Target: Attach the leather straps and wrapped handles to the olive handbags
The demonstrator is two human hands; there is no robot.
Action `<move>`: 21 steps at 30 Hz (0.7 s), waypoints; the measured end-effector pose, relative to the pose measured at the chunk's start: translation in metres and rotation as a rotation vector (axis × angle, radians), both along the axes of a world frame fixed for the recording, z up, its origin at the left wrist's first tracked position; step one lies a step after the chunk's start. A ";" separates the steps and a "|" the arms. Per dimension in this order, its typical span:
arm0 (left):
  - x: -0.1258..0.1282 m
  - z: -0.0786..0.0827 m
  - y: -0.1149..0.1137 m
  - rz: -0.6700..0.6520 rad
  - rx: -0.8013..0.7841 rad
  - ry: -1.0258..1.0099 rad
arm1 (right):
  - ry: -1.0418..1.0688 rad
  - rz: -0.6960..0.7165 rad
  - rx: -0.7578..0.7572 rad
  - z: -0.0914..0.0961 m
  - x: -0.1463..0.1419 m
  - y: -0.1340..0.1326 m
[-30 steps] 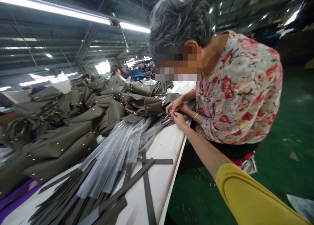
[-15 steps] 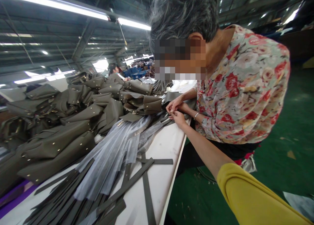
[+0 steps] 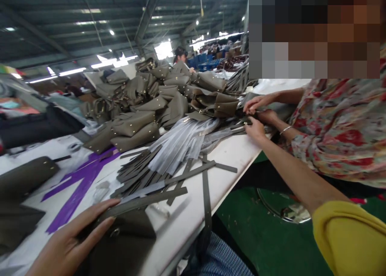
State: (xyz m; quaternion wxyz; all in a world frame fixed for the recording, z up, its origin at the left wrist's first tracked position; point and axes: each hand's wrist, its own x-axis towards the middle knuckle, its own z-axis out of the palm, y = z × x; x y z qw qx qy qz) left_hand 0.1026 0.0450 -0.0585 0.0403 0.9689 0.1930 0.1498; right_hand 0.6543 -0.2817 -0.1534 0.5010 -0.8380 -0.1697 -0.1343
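Observation:
My left hand (image 3: 68, 244) lies flat, fingers stretched, on an olive-green bag (image 3: 126, 240) at the table's near edge. A long olive strap (image 3: 144, 199) runs just past its fingertips. My right arm, in a yellow sleeve, reaches far across to the right. My right hand (image 3: 255, 128) has its fingers curled on the end of a strap (image 3: 235, 128) in the strap pile. A co-worker in a flowered blouse has both hands (image 3: 259, 107) right beside mine, working on the same straps.
A heap of olive bags (image 3: 144, 103) fills the middle of the white table (image 3: 238, 155). Loose straps and clear plastic sleeves (image 3: 181, 143) fan out in front. Purple tape (image 3: 78, 183) marks the tabletop. Green floor lies to the right.
The view has swung left and down, bringing my left hand and the near bag into sight. My right hand stays at the straps beside the co-worker's hands.

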 end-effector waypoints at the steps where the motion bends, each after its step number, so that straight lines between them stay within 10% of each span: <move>1: -0.003 0.003 -0.002 -0.003 -0.066 0.021 | -0.045 0.007 -0.012 0.008 -0.013 0.001; 12: 0.001 0.034 -0.034 -0.120 -0.254 -0.017 | -0.266 1.058 -0.232 0.035 -0.265 0.066; 21: -0.043 0.058 -0.053 -0.123 -0.263 -0.097 | -0.013 1.315 -0.215 0.055 -0.319 0.125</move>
